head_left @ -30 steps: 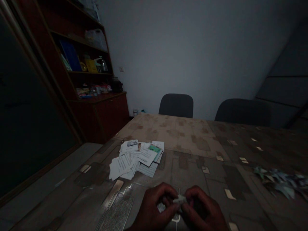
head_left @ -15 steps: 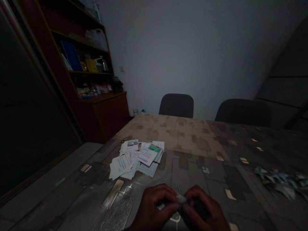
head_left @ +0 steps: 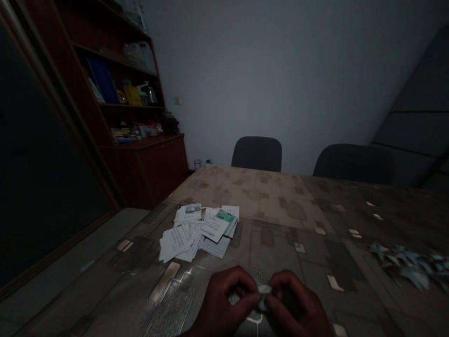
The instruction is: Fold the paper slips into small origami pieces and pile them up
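Between my two hands is a small folded piece of pale paper (head_left: 264, 290), held over the near edge of the table. My left hand (head_left: 229, 299) pinches its left side with thumb and forefinger. On the other side, my right hand (head_left: 296, 302) grips it with thumb and fingertips. The fingers cover much of the paper, so its folded shape is only partly visible. Beyond my left hand lies a loose pile of printed paper squares (head_left: 210, 227), one with a green picture. Off to the right is a heap of folded paper pieces (head_left: 414, 267).
A patterned cloth covers the table (head_left: 266, 196). Two dark chairs, one in the middle (head_left: 257, 153) and one at right (head_left: 354, 161), stand at its far side. A red-brown cabinet (head_left: 163, 161) with filled shelves is at the back left. The room is dim.
The fingers have shifted slightly around the folded paper, and more of its pale surface shows between them. The paper pile and the heap stay as they were.
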Demonstrator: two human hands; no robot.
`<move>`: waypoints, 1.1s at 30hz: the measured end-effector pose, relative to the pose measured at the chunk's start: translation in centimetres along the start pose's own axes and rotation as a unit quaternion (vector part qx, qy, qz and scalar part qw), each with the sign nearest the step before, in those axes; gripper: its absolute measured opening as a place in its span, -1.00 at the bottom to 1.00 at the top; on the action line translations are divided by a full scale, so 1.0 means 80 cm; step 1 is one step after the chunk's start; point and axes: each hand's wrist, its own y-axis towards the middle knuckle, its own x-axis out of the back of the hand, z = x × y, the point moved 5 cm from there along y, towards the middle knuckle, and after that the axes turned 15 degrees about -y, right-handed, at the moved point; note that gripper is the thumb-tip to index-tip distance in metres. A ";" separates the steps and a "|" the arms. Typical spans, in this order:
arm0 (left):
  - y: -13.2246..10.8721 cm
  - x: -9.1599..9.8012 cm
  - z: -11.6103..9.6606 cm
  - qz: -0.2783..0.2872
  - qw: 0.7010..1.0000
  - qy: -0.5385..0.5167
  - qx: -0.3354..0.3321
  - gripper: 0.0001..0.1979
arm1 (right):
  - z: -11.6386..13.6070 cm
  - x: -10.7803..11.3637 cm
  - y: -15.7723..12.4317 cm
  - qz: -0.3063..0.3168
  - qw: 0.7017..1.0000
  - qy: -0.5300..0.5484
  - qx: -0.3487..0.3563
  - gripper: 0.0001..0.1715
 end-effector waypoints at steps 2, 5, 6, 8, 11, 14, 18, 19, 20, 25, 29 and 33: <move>-0.001 -0.001 0.001 0.005 1.000 -0.003 -0.008 -0.96 | 0.001 0.003 0.000 -0.014 1.000 -0.020 0.015 -0.86; -0.002 -0.002 0.004 0.014 1.000 0.009 -0.022 -0.96 | 0.009 0.005 0.002 -0.007 0.994 -0.055 0.097 -0.86; -0.002 -0.002 0.004 0.020 0.999 0.016 -0.029 -0.95 | 0.012 0.006 0.003 0.001 0.990 -0.062 0.128 -0.85; -0.002 -0.003 0.004 0.030 0.998 0.031 -0.045 -0.95 | 0.016 0.006 0.006 0.017 0.983 -0.072 0.168 -0.84; -0.001 -0.002 0.004 0.031 0.997 0.040 -0.055 -0.93 | 0.018 0.005 0.008 0.039 0.977 -0.084 0.193 -0.85; 0.000 -0.001 0.005 0.025 0.998 0.041 -0.050 -0.93 | 0.017 0.004 0.008 0.051 0.976 -0.088 0.192 -0.87; 0.000 0.000 0.005 0.025 0.998 0.044 -0.045 -0.93 | 0.013 0.003 0.007 0.048 0.982 -0.086 0.162 -0.89; 0.000 0.001 0.004 0.025 0.998 0.043 -0.044 -0.93 | 0.012 0.003 0.007 0.050 0.984 -0.084 0.152 -0.89; 0.000 0.001 0.004 0.023 0.998 0.040 -0.040 -0.93 | 0.010 0.002 0.007 0.051 0.986 -0.079 0.140 -0.90; 0.002 0.000 0.000 -0.002 1.000 -0.005 0.016 -0.87 | -0.001 0.004 0.010 0.054 0.996 -0.043 0.051 -0.90; 0.003 -0.007 -0.001 0.032 0.998 -0.010 0.050 -0.91 | -0.005 0.005 0.009 0.063 0.998 0.019 -0.011 -0.83; 0.004 -0.006 0.005 0.041 0.998 0.009 0.053 -0.89 | -0.004 0.004 0.006 0.048 0.996 0.065 -0.025 -0.83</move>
